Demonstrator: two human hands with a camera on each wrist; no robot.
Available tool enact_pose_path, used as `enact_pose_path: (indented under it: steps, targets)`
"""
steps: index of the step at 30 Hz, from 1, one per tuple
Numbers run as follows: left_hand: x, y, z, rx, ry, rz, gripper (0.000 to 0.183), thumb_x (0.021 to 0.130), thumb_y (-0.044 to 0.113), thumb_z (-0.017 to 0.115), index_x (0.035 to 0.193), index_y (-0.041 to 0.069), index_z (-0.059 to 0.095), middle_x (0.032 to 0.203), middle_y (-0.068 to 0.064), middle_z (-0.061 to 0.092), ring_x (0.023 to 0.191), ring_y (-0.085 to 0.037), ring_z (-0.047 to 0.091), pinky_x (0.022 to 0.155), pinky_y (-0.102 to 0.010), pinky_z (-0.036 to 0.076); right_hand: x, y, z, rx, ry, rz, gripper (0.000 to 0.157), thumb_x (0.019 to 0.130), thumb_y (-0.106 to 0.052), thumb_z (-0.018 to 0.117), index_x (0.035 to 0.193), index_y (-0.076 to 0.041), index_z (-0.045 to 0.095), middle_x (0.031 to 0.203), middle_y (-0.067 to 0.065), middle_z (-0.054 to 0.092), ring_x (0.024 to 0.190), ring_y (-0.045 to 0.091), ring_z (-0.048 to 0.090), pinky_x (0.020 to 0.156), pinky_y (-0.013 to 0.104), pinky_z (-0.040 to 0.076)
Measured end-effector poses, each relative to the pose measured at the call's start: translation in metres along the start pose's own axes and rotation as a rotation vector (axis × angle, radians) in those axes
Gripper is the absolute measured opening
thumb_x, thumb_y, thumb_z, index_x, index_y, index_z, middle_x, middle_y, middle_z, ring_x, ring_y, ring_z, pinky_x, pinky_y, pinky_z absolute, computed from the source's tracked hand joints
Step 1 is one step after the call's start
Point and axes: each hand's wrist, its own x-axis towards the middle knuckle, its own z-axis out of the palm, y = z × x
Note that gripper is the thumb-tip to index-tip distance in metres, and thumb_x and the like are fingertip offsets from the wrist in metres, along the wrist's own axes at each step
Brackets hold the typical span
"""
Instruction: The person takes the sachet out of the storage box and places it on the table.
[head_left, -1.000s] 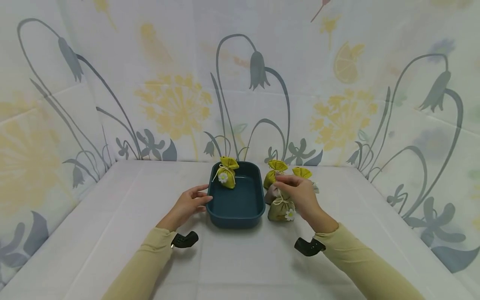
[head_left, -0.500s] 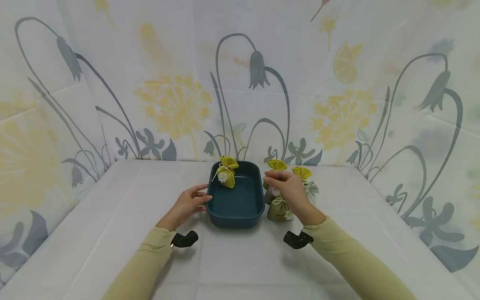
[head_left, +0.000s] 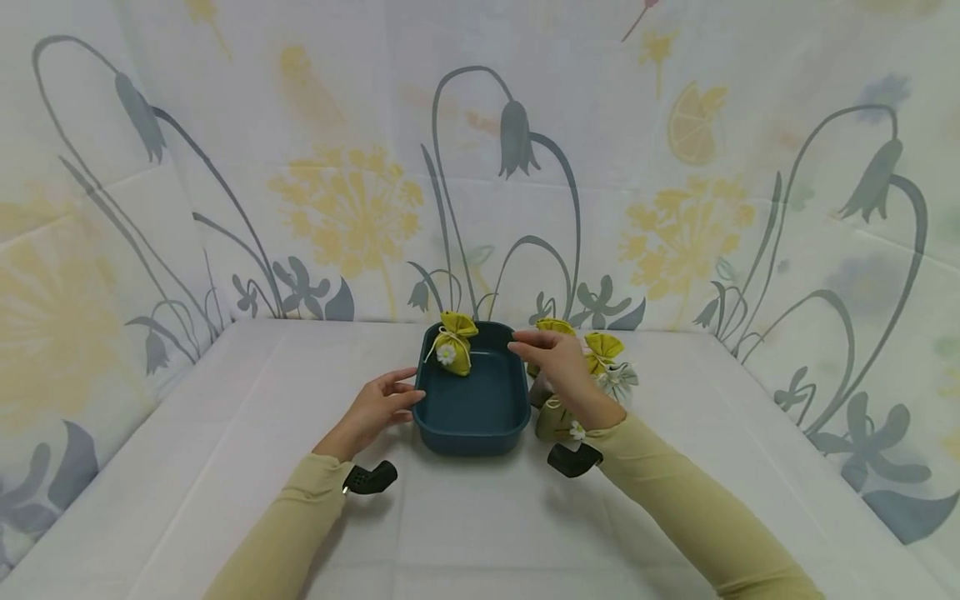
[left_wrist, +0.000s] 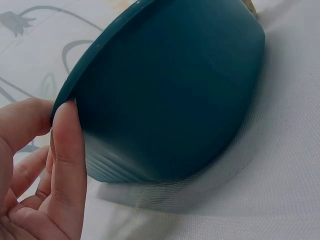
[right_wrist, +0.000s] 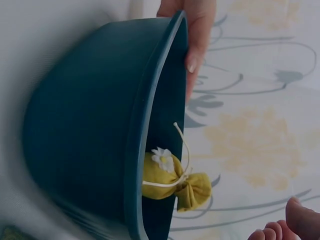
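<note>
A dark teal rectangular tub (head_left: pixel 471 446) stands on the white table. My left hand (head_left: pixel 381 408) pinches its left rim; in the left wrist view the thumb and fingers (left_wrist: pixel 67 140) lie on either side of that rim. Inside the tub, at the back left, sits a yellow drawstring pouch (head_left: pixel 455 354) with a white daisy. My right hand (head_left: pixel 562 367) is in the air by the tub's right rim, thumb and fingers close together, with nothing seen between them. Partly hidden behind and below it is a cluster of pouches, including an olive one (head_left: pixel 553 422) with a daisy.
Right of the tub, another yellow pouch (head_left: pixel 602 350) and a pale one (head_left: pixel 618 382) stand in the cluster. A white cloth covers the table (head_left: pixel 472 525). Behind it hangs a flower-printed curtain (head_left: pixel 352 217).
My right hand has moved left from over the pouches to the tub's right rim, uncovering the pale pouch at the right. My left hand, the tub and the pouch in it stay put.
</note>
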Motion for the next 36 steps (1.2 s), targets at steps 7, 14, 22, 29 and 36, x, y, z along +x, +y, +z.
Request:
enact_pose_path:
  steps: [7,14,22,29,36]
  targets:
    - [-0.002,-0.001,0.0,0.003,-0.006,0.011,0.055,0.089,0.01,0.063,0.139,0.006,0.041,0.107,-0.011,0.052,0.086,-0.018,0.057,0.07,-0.026,0.051,0.011,-0.004,0.016,0.002,-0.007,0.025,0.033,0.086,-0.02,0.069,0.115,-0.004,0.065,0.112,0.011,0.061,0.106,0.03,0.055,0.096,0.041,0.041]
    - [-0.002,-0.001,0.0,0.004,-0.008,0.008,0.055,0.089,0.01,0.063,0.14,0.006,0.041,0.109,-0.013,0.052,0.082,-0.014,0.057,0.07,-0.026,0.051,0.027,-0.006,0.029,0.031,-0.011,0.026,0.031,0.086,-0.016,0.068,0.114,-0.002,0.065,0.113,0.012,0.061,0.102,0.031,0.056,0.09,0.036,0.044]
    - [-0.001,-0.001,-0.001,0.003,-0.015,0.009,0.056,0.089,0.011,0.063,0.141,0.007,0.04,0.112,-0.014,0.051,0.088,-0.018,0.057,0.071,-0.027,0.051,0.045,-0.009,0.041,0.047,0.022,0.048,0.029,0.086,-0.013,0.068,0.113,-0.001,0.066,0.11,0.013,0.062,0.088,0.023,0.058,0.088,0.036,0.045]
    - [-0.002,0.001,0.0,0.002,-0.011,-0.009,0.057,0.089,0.011,0.064,0.141,0.009,0.04,0.115,-0.014,0.049,0.094,-0.025,0.056,0.071,-0.027,0.051,0.061,-0.006,0.048,0.013,0.033,0.083,0.029,0.086,-0.011,0.068,0.113,-0.001,0.066,0.109,0.014,0.062,0.094,0.027,0.058,0.086,0.036,0.046]
    - [-0.002,0.002,0.0,0.003,-0.008,-0.005,0.056,0.089,0.01,0.064,0.141,0.008,0.04,0.111,-0.013,0.05,0.091,-0.024,0.057,0.07,-0.026,0.051,0.079,-0.002,0.051,-0.041,-0.017,0.066,0.03,0.087,-0.009,0.066,0.116,0.0,0.063,0.115,0.016,0.059,0.104,0.03,0.055,0.093,0.038,0.043]
